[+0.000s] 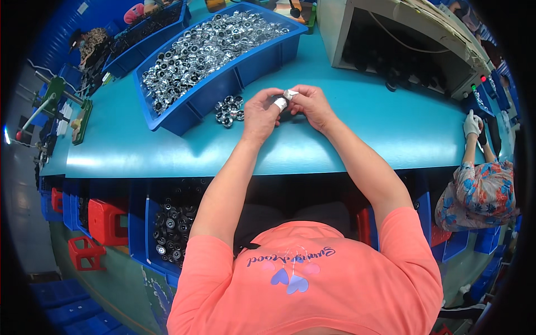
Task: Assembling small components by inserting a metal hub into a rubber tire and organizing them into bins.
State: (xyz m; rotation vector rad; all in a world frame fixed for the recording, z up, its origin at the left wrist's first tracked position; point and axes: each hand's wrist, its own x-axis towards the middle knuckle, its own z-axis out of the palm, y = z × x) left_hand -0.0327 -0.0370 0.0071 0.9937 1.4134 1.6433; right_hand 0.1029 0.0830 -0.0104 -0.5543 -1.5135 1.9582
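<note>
My left hand (pixel 260 117) and my right hand (pixel 314 107) meet above the turquoise tabletop (pixel 318 151), fingers closed and pinched together. White wrapping shows on the thumbs. Something small and dark seems to sit between the fingers, but they cover most of it. Just left of my left hand lies a small pile of shiny, silver round parts with dark centres (pixel 228 118). Beyond it stands a long blue bin (pixel 192 110), heaped with many more of these silver parts (pixel 206 53).
A large open-fronted box (pixel 339 33) stands at the back right, with dark parts inside. A green hand press (pixel 82 123) is at the far left. Under the table, a blue crate holds black round parts (pixel 174 223). Another person in white gloves (pixel 472 124) works at the right.
</note>
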